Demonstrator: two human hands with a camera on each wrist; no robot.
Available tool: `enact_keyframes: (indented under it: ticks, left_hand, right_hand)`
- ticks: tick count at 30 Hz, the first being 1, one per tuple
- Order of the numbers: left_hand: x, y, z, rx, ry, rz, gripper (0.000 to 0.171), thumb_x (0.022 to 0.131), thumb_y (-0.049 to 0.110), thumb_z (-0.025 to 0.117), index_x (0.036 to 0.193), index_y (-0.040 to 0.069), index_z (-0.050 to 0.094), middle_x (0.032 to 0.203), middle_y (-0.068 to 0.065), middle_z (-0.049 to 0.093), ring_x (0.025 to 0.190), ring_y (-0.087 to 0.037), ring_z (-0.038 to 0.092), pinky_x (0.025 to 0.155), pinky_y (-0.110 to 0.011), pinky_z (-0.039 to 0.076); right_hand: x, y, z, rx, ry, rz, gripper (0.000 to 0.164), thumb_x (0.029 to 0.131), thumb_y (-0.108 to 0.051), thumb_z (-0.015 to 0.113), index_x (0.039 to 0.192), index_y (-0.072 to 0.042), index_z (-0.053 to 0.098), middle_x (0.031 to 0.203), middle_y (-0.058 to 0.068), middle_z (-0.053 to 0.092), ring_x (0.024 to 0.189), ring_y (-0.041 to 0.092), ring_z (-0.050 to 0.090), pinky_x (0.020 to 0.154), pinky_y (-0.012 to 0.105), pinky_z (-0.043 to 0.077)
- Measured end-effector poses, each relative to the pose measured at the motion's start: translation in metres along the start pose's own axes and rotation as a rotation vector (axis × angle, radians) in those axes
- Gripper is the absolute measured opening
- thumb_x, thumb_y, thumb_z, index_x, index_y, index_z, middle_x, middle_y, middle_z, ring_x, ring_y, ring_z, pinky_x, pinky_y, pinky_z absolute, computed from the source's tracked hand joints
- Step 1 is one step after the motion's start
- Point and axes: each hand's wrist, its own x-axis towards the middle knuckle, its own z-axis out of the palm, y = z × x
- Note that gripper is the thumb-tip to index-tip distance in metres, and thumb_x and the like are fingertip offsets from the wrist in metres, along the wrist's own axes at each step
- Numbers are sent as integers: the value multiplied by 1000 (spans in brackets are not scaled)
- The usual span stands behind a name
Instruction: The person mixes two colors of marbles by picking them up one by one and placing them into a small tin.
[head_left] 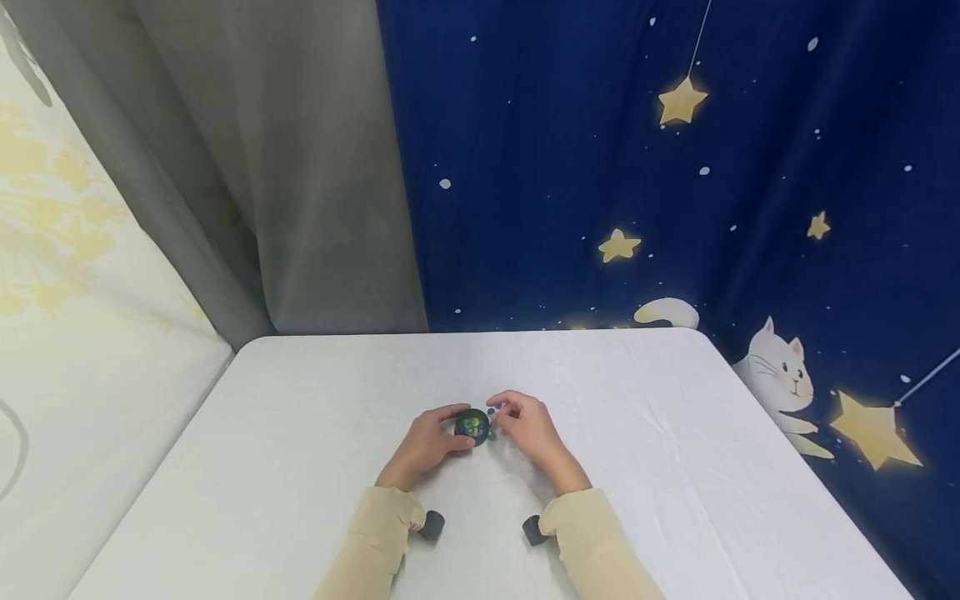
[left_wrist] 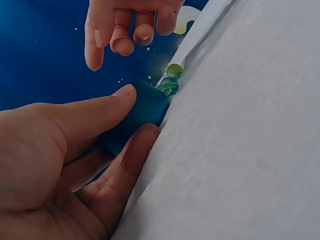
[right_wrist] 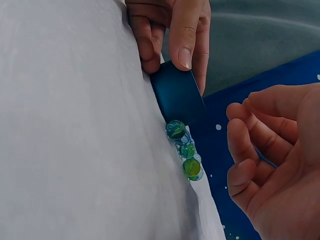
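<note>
While gripping one blue-green container (right_wrist: pixel 177 95) with the left hand (head_left: pixel 426 442), clamping it between thumb and fingers on opposite sides, holds the right hand (head_left: pixel 531 427) just beside it, apart from the left. Bends the right fingers loosely, with the thumb close to the index fingertip and nothing seen in the grasp; cannot tell of contact between those two. Has the container standing on the white surface (head_left: pixel 300 500), about midway across its width, with its round top facing the head camera. Shows green and yellow inside the dark rim, too small to count. To the container's right, close to the right fingertips in the head view, has a tight cluster of glass marbles (right_wrist: pixel 187 150) resting on the surface. Counts at least four there in the right wrist view, green, yellow-green and clear bluish; cannot give an exact number because of the overlap. Finds the nearest marble right against or just beside the container's wall; cannot say which. Counts two hands in all, with two beige sleeves (head_left: pixel 378 525) and two black wrist pieces (head_left: pixel 431 525), one of each to an arm. Behind the surface, has one grey curtain (head_left: pixel 322 183) and, next to it, one dark blue curtain (head_left: pixel 532 133) printed with four yellow stars (head_left: pixel 682 102) in full view and one white cat (head_left: pixel 778 367). Farther left, has one white cloth (head_left: pixel 90 375) with a pale yellow pattern.
</note>
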Motion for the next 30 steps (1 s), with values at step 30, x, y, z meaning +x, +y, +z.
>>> enact_keyframes:
  ticks: [30]
  left_hand:
    - [3, -5, 0, -4, -22, -41, 59, 77, 26, 82, 132, 20, 62, 137, -7, 56, 133, -35, 42, 110, -56, 29]
  right_hand:
    - [2, 10, -5, -193, -13, 250, 15, 87, -13, 69, 101, -8, 70, 68, -1, 61, 56, 15, 55, 50, 28, 44]
